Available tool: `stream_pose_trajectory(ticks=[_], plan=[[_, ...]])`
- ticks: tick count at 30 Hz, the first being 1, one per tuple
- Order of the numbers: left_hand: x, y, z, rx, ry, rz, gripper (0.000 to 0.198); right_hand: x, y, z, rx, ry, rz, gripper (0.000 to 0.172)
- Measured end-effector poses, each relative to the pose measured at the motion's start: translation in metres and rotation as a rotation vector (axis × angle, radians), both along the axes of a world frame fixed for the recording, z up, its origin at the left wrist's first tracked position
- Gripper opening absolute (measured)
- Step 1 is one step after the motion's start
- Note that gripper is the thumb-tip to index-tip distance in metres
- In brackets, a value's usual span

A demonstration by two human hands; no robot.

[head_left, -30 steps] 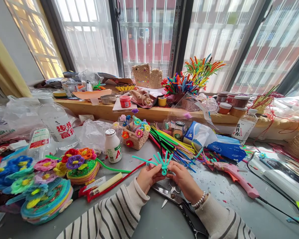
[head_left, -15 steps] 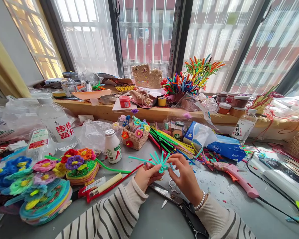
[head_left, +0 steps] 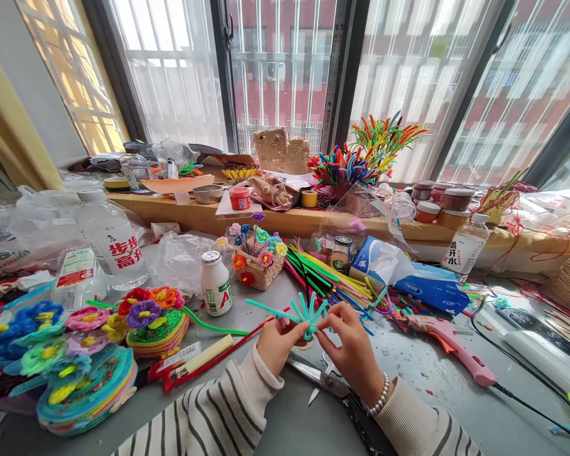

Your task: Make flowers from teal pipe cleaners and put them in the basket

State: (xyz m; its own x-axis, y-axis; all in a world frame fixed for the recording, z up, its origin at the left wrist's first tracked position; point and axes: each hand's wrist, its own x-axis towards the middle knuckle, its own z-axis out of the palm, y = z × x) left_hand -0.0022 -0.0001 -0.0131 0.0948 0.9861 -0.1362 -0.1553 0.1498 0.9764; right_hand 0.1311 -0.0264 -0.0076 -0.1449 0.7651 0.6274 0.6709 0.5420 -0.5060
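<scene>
Between my two hands is a turquoise pipe cleaner (head_left: 305, 310) bent into several fanned loops, with one long straight end sticking out to the left. My left hand (head_left: 279, 342) pinches its base between thumb and fingers. My right hand (head_left: 350, 345) grips the loops from the right with thumb and forefinger; the exact contact is partly hidden. Below the hands, scissors (head_left: 335, 384) lie on the grey table. A red-handled tool (head_left: 189, 368) with a cream stick lies left of my left sleeve.
Pipe-cleaner flowers on round bases (head_left: 88, 380) stand at the left, near a white bottle (head_left: 216, 285) and a flower basket (head_left: 261, 269). Loose pipe cleaners (head_left: 325, 272) lie behind the hands. To the right are a blue tissue pack (head_left: 418, 285) and a pink glue gun (head_left: 460, 351) with its cord.
My right fingers have closed in on the loops and sit nearer my left hand. The loops look more upright and bunched. The view has shifted slightly.
</scene>
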Motion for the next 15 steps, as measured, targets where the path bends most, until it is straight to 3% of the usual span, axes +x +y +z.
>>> stream_pose_trajectory(ticks=[4,7,10,12,15], plan=[[-0.002,-0.004,0.002,0.353,0.312,0.023,0.017,-0.008,-0.001,0.002,-0.288,0.358,-0.023,0.013],[-0.004,-0.008,0.006,0.669,0.579,0.034,0.014,-0.012,-0.001,0.000,-0.671,0.754,-0.004,0.019],[-0.004,-0.010,0.008,0.873,0.703,0.040,0.013,-0.014,-0.001,-0.001,-1.091,1.197,0.118,0.017],[-0.005,-0.009,0.008,0.853,0.671,0.044,0.012,-0.013,-0.001,0.000,-1.212,1.355,0.226,0.015],[-0.005,-0.005,0.007,0.553,0.440,0.043,0.013,-0.010,-0.001,0.006,-1.074,1.226,0.298,0.013]])
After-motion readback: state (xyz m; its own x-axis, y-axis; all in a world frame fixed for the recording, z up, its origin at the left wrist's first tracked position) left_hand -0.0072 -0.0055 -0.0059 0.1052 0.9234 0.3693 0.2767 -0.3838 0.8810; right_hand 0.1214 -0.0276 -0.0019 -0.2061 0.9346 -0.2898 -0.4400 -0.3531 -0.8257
